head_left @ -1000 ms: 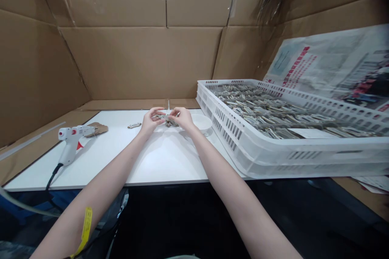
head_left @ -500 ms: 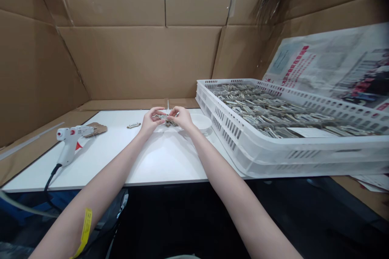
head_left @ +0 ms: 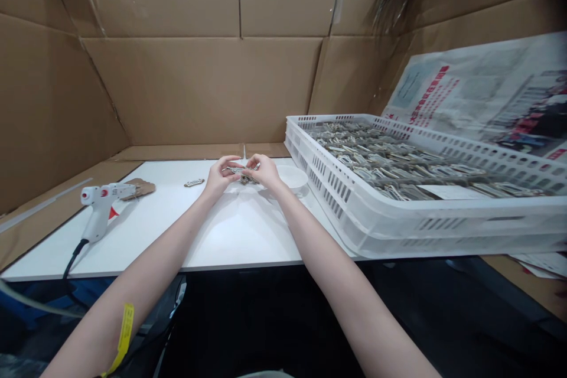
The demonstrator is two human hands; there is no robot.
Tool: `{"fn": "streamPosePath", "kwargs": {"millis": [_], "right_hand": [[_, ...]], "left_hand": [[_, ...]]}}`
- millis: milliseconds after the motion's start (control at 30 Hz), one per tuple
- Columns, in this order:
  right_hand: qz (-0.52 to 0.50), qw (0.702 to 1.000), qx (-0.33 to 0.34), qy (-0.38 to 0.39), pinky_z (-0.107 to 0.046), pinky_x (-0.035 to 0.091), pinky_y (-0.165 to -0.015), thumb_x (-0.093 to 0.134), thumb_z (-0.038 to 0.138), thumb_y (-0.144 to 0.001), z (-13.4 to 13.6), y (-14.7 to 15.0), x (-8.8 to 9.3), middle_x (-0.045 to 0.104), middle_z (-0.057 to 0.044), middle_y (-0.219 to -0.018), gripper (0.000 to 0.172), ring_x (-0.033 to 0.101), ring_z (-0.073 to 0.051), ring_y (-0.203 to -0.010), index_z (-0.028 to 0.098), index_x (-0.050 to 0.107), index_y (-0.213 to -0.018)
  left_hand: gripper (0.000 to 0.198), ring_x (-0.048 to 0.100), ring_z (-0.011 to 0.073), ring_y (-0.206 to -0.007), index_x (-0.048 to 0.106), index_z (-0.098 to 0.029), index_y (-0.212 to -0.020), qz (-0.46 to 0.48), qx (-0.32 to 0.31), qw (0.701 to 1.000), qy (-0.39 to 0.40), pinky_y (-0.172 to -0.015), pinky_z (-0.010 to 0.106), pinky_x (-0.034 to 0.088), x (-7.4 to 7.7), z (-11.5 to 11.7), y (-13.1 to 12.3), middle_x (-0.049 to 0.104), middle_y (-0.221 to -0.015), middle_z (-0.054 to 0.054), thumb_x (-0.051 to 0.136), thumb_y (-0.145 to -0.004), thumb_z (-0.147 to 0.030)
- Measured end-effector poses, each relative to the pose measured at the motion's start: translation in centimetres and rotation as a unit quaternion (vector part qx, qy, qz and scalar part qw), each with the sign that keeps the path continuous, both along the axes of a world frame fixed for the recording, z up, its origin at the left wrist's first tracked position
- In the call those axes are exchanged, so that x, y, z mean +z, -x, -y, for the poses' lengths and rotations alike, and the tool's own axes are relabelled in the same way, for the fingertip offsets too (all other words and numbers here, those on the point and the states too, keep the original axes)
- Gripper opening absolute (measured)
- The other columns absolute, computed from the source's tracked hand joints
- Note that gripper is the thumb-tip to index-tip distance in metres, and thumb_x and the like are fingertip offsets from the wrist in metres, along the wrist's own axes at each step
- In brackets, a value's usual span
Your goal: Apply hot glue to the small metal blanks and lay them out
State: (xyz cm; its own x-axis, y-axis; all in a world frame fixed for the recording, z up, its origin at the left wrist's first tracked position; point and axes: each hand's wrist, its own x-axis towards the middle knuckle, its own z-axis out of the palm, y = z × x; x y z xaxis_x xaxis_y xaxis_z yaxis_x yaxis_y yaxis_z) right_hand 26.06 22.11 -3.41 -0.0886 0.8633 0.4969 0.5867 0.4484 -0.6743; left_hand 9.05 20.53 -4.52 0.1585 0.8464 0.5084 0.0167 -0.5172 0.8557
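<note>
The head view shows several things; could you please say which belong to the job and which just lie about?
Likely job: small pieces between left hand and right hand; loose piece; basket of similar pieces.

Seemingly lying about: printed sheet; glue gun, untouched, role unclear.

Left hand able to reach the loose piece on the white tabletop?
Likely yes: the loose piece lies close to the left hand with only bare white tabletop between, though that hand appears busy with small parts.

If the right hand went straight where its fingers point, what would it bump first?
Past the metal piece it seems to pinch, the right hand would probably meet the left hand, though depth is hard to judge.
</note>
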Motion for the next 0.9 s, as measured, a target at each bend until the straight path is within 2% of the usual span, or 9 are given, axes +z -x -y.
{"fn": "streamPosePath", "kwargs": {"millis": [200,367,533,733,900], "right_hand": [[-0.007,1.000,-0.001,-0.022,-0.026,0.041,-0.069,0.074,0.033,-0.071,0.2,0.0,0.2,0.066,0.000,-0.079,0.019,0.060,-0.016,-0.078,0.019,0.062,-0.076],[-0.059,0.995,-0.066,-0.051,-0.027,0.042,-0.074,0.055,0.036,-0.086,0.4,-0.4,1.2,0.067,-0.003,-0.080,0.022,0.060,-0.016,-0.078,0.019,0.059,-0.074],[-0.070,0.990,-0.116,-0.036,-0.028,0.042,-0.077,0.049,0.035,-0.088,0.6,-0.9,1.7,0.068,-0.004,-0.081,0.022,0.060,-0.018,-0.079,0.020,0.057,-0.073],[-0.078,0.989,-0.121,-0.023,-0.028,0.042,-0.077,0.048,0.033,-0.087,0.6,-0.9,1.7,0.067,-0.004,-0.081,0.020,0.060,-0.018,-0.081,0.021,0.057,-0.073],[-0.079,0.988,-0.130,-0.010,-0.028,0.043,-0.078,0.049,0.032,-0.086,0.6,-1.0,1.8,0.068,-0.003,-0.081,0.019,0.060,-0.018,-0.081,0.021,0.058,-0.073]], "left_hand": [[0.053,0.069,0.0214,-0.089,0.062,-0.018,-0.111,-0.001,0.008,1.000,0.006,-0.082,0.036,0.055,0.0,0.1,0.0,0.071,-0.097,0.007,0.078,-0.061,-0.022],[0.053,0.069,0.0202,-0.083,0.062,-0.018,-0.111,-0.018,0.050,0.998,0.015,-0.077,0.035,0.055,-0.1,-0.3,0.8,0.071,-0.098,0.007,0.076,-0.059,-0.022],[0.048,0.067,0.0190,-0.075,0.064,-0.019,-0.104,-0.035,0.164,0.985,0.029,-0.072,0.034,0.054,-0.1,-1.7,3.3,0.070,-0.099,0.007,0.072,-0.057,-0.018],[0.041,0.069,0.0247,-0.084,0.065,-0.021,-0.094,-0.063,0.335,0.937,0.073,-0.071,0.036,0.052,-0.7,-3.4,8.2,0.070,-0.093,0.007,0.065,-0.055,-0.009],[0.038,0.069,0.0277,-0.091,0.064,-0.024,-0.086,-0.098,0.387,0.911,0.103,-0.075,0.039,0.051,-1.6,-4.3,10.1,0.069,-0.083,0.003,0.066,-0.052,-0.007]]}}
